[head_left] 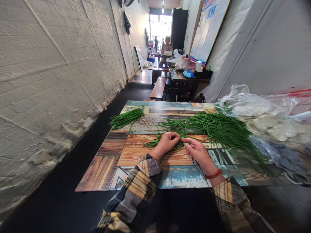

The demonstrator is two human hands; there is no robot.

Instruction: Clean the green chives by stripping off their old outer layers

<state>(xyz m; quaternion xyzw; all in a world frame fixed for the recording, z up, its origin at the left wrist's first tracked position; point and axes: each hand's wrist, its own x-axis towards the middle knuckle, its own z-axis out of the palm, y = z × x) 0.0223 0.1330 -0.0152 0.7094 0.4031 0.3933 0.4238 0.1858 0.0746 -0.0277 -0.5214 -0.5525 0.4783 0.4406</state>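
Long green garlic chives (213,126) lie in a loose heap on the wood-patterned table (136,152). My left hand (167,142) is closed in a pinch, and chive leaves stick out on both sides of it. Close beside it, my right hand (198,152) has its fingers closed round a thin skewer (201,171), which runs down past the wrist toward the table's front edge. The fingertips of both hands almost meet over the chives. On the far left, a neat bunch of chives (127,118) lies next to a bare wooden skewer (147,124).
Clear plastic bags (264,119) with pale contents stand at the right, with a grey-blue cloth (279,155) before them. Behind the table are a wooden bench (158,88) and a second table with bags. A person (167,48) sits farther back. A brick wall (60,64) runs along the left.
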